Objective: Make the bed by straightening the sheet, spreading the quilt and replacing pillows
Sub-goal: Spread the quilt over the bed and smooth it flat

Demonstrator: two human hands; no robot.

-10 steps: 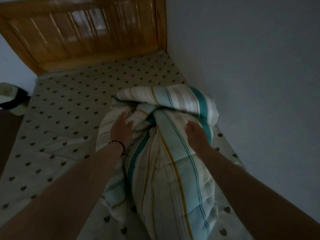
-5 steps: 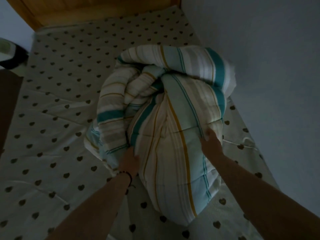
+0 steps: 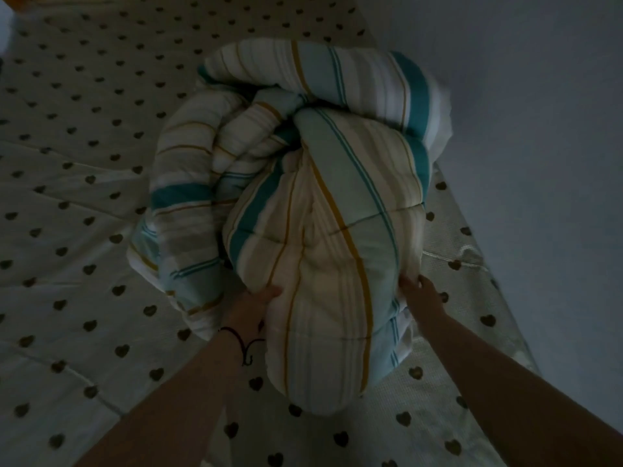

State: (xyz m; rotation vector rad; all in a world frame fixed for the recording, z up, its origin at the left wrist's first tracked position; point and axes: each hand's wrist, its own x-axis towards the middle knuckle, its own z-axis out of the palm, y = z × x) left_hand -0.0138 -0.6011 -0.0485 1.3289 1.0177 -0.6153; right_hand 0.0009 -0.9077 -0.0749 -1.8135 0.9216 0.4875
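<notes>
A bunched-up quilt (image 3: 323,203) with teal, cream and mustard stripes lies in a heap on the right half of the bed, close to the wall. Under it spreads a pale sheet (image 3: 77,264) printed with small dark hearts, creased in long diagonal folds. My left hand (image 3: 256,303), with a dark cord bracelet at the wrist, grips the quilt's near fold from the left, fingers tucked under the fabric. My right hand (image 3: 421,294) holds the same fold on its right side. No pillow is in view.
A plain grey-blue wall (image 3: 539,129) runs along the bed's right side. A sliver of the wooden headboard (image 3: 23,1) shows at the top left corner. Open sheet stretches to the left of the quilt.
Both hands slid down from the top of the quilt heap to its near fold and gripped it. The view tilted down, so the headboard has nearly left the frame.
</notes>
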